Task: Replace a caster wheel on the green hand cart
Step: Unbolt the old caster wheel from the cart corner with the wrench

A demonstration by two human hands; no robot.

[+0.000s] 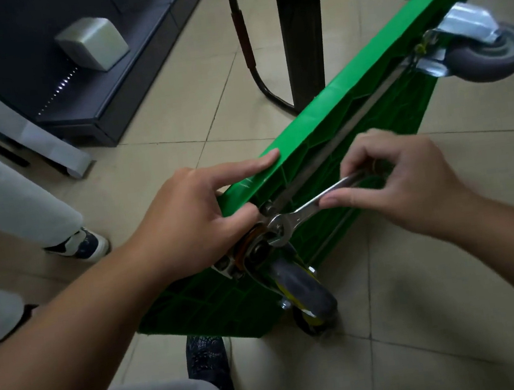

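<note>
A person works on a green cart (320, 115) tipped onto its side on a tiled floor (428, 335), its ribbed underside turned toward the camera and its black handle (242, 34) folded behind the deck.

The left hand (187, 216) steadies the cart's near corner, index finger laid straight along the top edge and the other fingers curled over it. The right hand (409, 182) pinches the shaft of a wrench (308, 204) between thumb and fingertips. The wrench's open end is set at a bolt on the mounting plate (225, 266) of the caster wheel (306, 292) at that corner.

That wheel is still fixed to the cart's underside, so the job looks to be in its bolt-turning stage. Whether this is the old wheel coming off or a new one being tightened cannot be told. No spare wheel is in view. A second caster (490, 52) sits in place at the cart's far end.

Left of the cart stands another person — only a trouser leg and a shoe (84, 245) show.
</note>
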